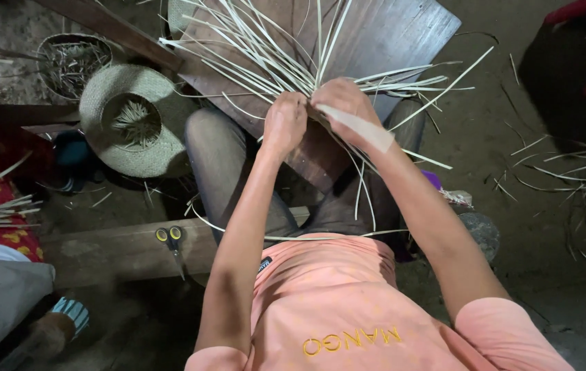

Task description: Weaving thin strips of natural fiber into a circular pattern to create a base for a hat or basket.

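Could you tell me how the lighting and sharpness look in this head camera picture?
In the head view, light falls brightest on the pale straw strips and both hands, left hand and right hand; the corners sink into dark shadow, especially top right; the woven hat reads sharp; wide-angle distortion stretches the arms.

Dark wooden board (382, 34) across lap, pale straw strips (258, 48) fanned on it

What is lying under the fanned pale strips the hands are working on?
A dark wooden board lies under the pale strips, resting across the person's knees. The left hand and right hand grip the strips where they meet, hiding that crossing and the board beneath it.
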